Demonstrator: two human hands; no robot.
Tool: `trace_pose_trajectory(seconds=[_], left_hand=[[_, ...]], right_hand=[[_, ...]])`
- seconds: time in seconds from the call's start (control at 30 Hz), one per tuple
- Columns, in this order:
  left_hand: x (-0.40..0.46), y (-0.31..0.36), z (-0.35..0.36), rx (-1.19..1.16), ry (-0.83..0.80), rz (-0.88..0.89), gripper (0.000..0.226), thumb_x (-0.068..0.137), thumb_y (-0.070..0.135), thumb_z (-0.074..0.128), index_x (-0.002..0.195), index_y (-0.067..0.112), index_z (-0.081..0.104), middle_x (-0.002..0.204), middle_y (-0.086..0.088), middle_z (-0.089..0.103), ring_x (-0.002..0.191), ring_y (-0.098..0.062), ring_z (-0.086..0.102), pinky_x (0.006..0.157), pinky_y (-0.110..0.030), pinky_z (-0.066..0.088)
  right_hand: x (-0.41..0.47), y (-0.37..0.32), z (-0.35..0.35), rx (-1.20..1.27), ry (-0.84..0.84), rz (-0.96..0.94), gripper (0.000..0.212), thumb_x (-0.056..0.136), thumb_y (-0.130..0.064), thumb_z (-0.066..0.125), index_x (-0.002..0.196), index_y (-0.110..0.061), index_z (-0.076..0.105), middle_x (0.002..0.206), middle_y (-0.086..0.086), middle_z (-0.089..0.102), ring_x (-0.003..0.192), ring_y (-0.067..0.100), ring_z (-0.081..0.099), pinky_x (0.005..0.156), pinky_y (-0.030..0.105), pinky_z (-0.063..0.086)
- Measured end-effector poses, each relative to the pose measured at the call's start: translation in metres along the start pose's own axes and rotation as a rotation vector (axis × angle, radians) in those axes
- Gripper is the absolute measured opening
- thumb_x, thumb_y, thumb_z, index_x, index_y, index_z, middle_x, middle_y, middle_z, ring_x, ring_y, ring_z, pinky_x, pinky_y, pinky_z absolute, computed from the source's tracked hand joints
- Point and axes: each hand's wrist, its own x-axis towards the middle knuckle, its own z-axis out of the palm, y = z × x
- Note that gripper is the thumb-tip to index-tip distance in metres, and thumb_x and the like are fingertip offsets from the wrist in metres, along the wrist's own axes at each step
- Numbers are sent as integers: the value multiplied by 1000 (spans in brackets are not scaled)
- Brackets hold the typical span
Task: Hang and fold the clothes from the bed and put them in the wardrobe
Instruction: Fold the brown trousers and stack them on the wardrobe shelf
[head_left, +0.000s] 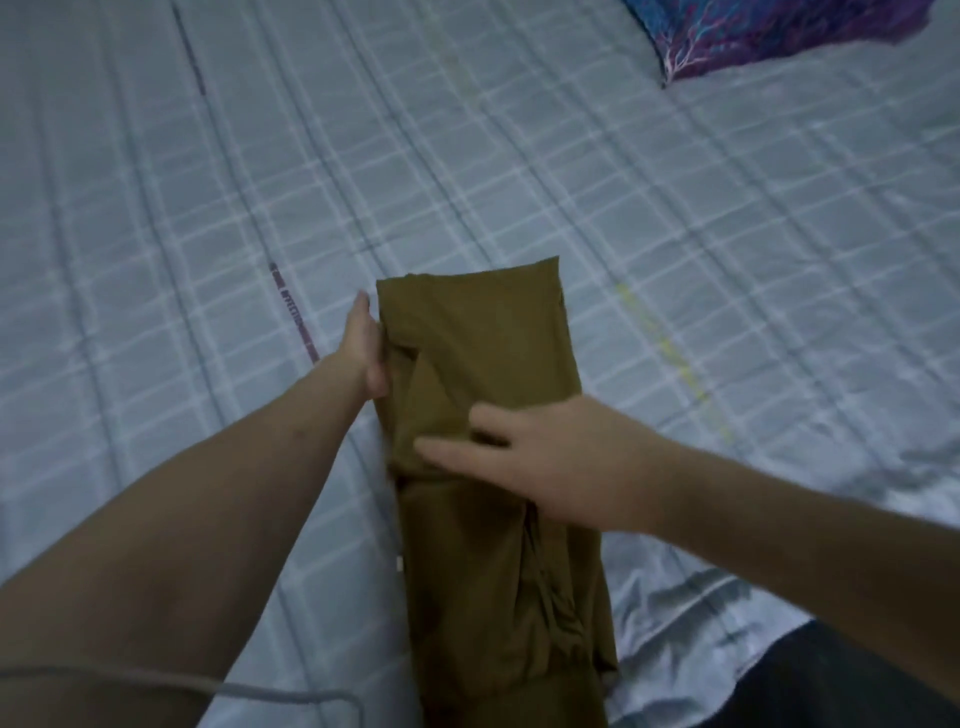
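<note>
Olive-brown garment (483, 395), likely trousers, lies as a long narrow folded strip on the bed (208, 208), running from the near edge toward the middle. Thin, matte woven cloth, soft creases, a diagonal flap folded across the upper part; far end is squared off.

Left hand (366, 345) sits at the strip's left edge, thumb side up, fingers tucked under or against the fabric edge. Looks like it grips the edge to keep it straight, though the fingertips are hidden, so a true pinch can't be confirmed. Right hand (550, 462) lies flat on top mid-strip, fingers straight and slightly spread, pressing the flap down, probably to smooth it and hold the crease while the left aligns the side.

Bed sheet is pale grey-blue with a white check grid, lightly rumpled near the right corner. Purple-blue patterned pillow (769, 36) at the far right corner, well apart from the garment. A thin cord (208, 683) crosses the lower left. Wardrobe not in view.

Judgement: mid-fold; another fold still needed before storing.
</note>
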Motion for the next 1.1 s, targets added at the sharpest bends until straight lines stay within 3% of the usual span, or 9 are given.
trace_pose_trajectory(seconds=[0.07,0.17,0.3,0.4,0.53,0.7,0.83,0.93,1.1], left_hand=[[-12,-11,-5,148,3,-4,71,88,73,38,113,14,69,105,-14,73,100,-30,68,77,-43,53],[-16,-33,-5,391,36,-19,47,87,34,70,127,11,62,110,-11,71,100,-28,68,74,-39,56],[-21,-55,-15,359,167,13,64,78,20,79,135,11,50,118,-13,65,100,-31,66,69,-41,56],[-31,-66,-20,353,151,58,60,79,33,79,130,13,55,114,-8,68,99,-26,67,70,-36,56],[-40,-76,-31,381,215,193,52,88,31,71,130,7,55,119,-7,66,99,-21,65,77,-32,52],[-45,-92,-41,746,509,426,42,90,28,67,126,9,54,111,-3,62,98,-20,61,81,-28,48],[-47,-99,-44,1153,709,852,35,92,23,54,123,13,44,122,-7,48,107,-22,51,86,-35,49],[-40,-92,-34,1425,575,1078,29,95,18,45,122,11,49,125,-8,47,110,-24,47,92,-39,45],[-16,-64,-23,1403,566,931,34,100,13,36,132,14,49,138,-6,46,126,-25,40,102,-42,38]], right_hand=[[-16,-27,30,29,-50,-47,73,78,-12,51,144,-24,23,118,10,47,64,26,60,40,28,35],[-38,-68,72,86,-102,-31,65,82,-14,40,145,-16,24,125,11,43,68,26,61,41,30,36],[-63,-100,108,137,-108,-2,54,79,-24,58,131,-16,45,112,3,43,58,13,54,35,21,29],[-81,-111,125,117,-21,32,38,82,-40,54,117,-26,59,100,-5,56,50,5,52,31,18,33],[-103,-121,143,148,-17,-2,37,88,-38,43,121,-25,52,102,-5,54,54,4,55,34,20,43],[-110,-124,146,280,-280,53,53,98,-56,24,139,-27,41,118,-3,55,75,14,63,51,26,52],[-95,-104,124,274,68,196,46,101,-48,23,128,-25,51,120,-2,58,96,14,62,72,31,56],[-58,-54,119,259,328,515,41,95,-29,40,131,-15,51,134,9,50,117,25,52,94,41,49],[8,57,109,237,341,870,51,95,-7,40,145,-10,34,154,13,26,138,32,27,110,50,32]])
